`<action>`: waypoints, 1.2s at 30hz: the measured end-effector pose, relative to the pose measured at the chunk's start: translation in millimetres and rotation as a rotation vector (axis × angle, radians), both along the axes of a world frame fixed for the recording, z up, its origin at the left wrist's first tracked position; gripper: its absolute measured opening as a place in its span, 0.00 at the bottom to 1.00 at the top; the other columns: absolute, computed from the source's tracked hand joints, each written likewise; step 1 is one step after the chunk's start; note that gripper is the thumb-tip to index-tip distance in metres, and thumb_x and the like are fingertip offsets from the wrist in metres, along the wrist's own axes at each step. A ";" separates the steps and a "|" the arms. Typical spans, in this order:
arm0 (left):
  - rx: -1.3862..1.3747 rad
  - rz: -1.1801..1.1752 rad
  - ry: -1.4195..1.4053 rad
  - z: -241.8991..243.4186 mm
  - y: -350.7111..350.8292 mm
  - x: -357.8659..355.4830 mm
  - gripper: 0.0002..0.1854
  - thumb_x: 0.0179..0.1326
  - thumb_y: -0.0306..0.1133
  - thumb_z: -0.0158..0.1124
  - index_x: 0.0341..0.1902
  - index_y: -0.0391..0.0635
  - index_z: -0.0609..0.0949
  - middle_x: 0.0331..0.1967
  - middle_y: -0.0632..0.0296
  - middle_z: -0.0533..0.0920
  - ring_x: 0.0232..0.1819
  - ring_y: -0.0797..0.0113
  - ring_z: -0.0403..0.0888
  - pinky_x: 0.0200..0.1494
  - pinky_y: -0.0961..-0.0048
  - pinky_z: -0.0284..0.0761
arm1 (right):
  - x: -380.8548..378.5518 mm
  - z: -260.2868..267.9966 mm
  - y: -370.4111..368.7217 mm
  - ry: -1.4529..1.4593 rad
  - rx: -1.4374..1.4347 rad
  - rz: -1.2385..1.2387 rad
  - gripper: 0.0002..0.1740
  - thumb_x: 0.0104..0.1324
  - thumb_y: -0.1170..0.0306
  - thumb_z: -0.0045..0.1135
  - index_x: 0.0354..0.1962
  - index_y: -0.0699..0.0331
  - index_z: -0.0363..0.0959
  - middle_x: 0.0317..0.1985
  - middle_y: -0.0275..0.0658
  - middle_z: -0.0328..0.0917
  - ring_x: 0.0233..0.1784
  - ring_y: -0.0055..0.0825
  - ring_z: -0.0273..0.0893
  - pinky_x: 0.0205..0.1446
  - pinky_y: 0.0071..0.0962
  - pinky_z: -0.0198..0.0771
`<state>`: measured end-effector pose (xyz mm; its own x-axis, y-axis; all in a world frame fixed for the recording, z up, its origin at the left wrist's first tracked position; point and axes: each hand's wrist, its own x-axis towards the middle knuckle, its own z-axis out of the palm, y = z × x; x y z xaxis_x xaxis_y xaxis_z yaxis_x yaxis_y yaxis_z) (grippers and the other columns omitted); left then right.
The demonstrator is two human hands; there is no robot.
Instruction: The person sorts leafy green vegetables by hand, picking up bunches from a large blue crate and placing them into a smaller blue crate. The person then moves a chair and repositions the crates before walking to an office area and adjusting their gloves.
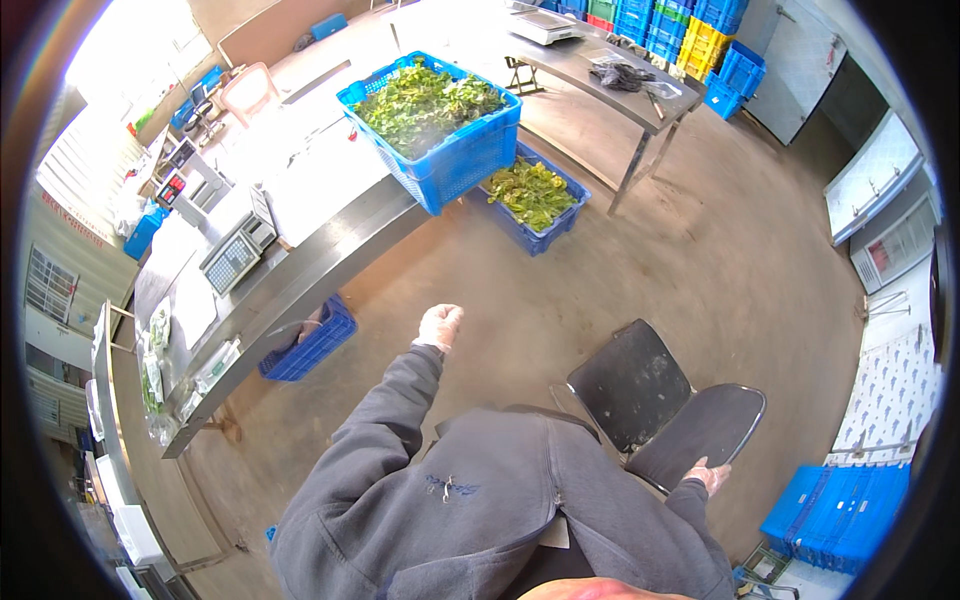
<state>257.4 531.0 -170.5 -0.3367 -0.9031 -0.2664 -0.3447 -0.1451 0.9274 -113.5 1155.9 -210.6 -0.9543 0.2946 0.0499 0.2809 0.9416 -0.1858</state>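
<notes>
My left hand (439,327), in a thin see-through glove, is held out over the floor with its fingers curled in. I see nothing in it. Lower right, my gloved right hand (707,476) overlaps the edge of a black padded chair (634,386); whether it grips the chair or only passes over it I cannot tell. Ahead, a blue plastic crate (450,169) full of leafy greens (427,105) sits on the corner of a steel table (352,236). On the floor beyond the corner stands a darker blue crate (536,240) of yellowish-green leaves (531,193).
Weighing scales (232,259) and bagged greens (154,375) lie along the steel table at left. Beneath it is another blue crate (315,345). A second steel table (600,94) stands at the back right. Stacked crates (667,34) line the far wall; blue folded crates (832,517) lie lower right.
</notes>
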 end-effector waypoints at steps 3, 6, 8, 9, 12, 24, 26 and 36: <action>-0.095 0.072 0.006 14.5 -60.2 3.4 0.10 0.68 0.35 0.68 0.41 0.40 0.86 0.27 0.69 0.84 0.29 0.78 0.78 0.34 0.75 0.76 | -5.9 -1.7 -61.9 0.005 -0.259 0.305 0.29 0.67 0.68 0.64 0.62 0.70 0.70 0.61 0.57 0.75 0.65 0.50 0.74 0.71 0.42 0.68; -0.439 0.044 -0.023 30.7 -133.6 -20.6 0.11 0.66 0.36 0.69 0.44 0.41 0.86 0.28 0.63 0.86 0.28 0.73 0.81 0.35 0.73 0.78 | -79.8 -71.8 -126.4 -0.374 -0.947 0.202 0.16 0.70 0.72 0.55 0.20 0.58 0.70 0.19 0.33 0.70 0.22 0.26 0.74 0.25 0.30 0.72; -0.710 -0.001 -0.212 95.3 -171.2 -50.1 0.12 0.64 0.38 0.69 0.44 0.43 0.87 0.33 0.57 0.88 0.35 0.62 0.86 0.42 0.66 0.81 | -92.5 -64.1 -213.1 -0.492 -1.035 0.157 0.22 0.70 0.74 0.49 0.16 0.53 0.58 0.14 0.27 0.57 0.12 0.20 0.59 0.13 0.25 0.56; -0.817 0.002 -0.306 117.9 -190.1 -64.2 0.12 0.63 0.39 0.69 0.43 0.45 0.87 0.35 0.54 0.89 0.39 0.55 0.88 0.46 0.62 0.82 | -103.5 -64.1 -257.4 -0.515 -1.071 0.172 0.22 0.70 0.74 0.50 0.16 0.53 0.58 0.14 0.28 0.58 0.12 0.21 0.60 0.13 0.25 0.56; -0.916 0.032 -0.558 136.4 -259.9 -98.5 0.16 0.62 0.42 0.71 0.49 0.48 0.86 0.43 0.54 0.89 0.47 0.51 0.87 0.53 0.58 0.81 | -157.9 -101.6 -371.7 -0.684 -1.174 0.382 0.15 0.70 0.72 0.57 0.23 0.56 0.67 0.17 0.30 0.64 0.14 0.21 0.63 0.15 0.27 0.59; -1.047 0.003 -1.104 70.6 -369.2 -172.5 0.18 0.66 0.44 0.68 0.53 0.46 0.85 0.42 0.52 0.87 0.45 0.49 0.85 0.50 0.55 0.80 | -245.9 -296.0 -763.9 -0.986 -1.028 0.339 0.08 0.66 0.68 0.70 0.37 0.63 0.81 0.27 0.34 0.79 0.24 0.24 0.76 0.29 0.29 0.73; -1.021 0.090 -1.108 71.0 -358.3 -168.9 0.17 0.67 0.44 0.67 0.51 0.45 0.85 0.41 0.52 0.87 0.43 0.48 0.85 0.49 0.54 0.80 | -259.0 -323.9 -819.2 -1.016 -1.022 0.263 0.08 0.65 0.70 0.70 0.33 0.63 0.78 0.21 0.31 0.74 0.20 0.22 0.71 0.25 0.30 0.69; -0.938 0.245 -1.103 73.8 -360.1 -172.4 0.26 0.77 0.51 0.57 0.49 0.34 0.82 0.32 0.57 0.84 0.35 0.67 0.78 0.41 0.67 0.76 | -285.8 -549.6 -964.9 -1.108 -1.308 -0.190 0.36 0.67 0.73 0.67 0.69 0.70 0.61 0.59 0.42 0.79 0.61 0.29 0.75 0.67 0.28 0.65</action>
<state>84.9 170.9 -96.7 -0.1722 -0.8902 0.4219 -0.9816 0.1907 0.0018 -399.3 191.0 -760.1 -0.3157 -0.2958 -0.9016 0.8748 0.2772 -0.3973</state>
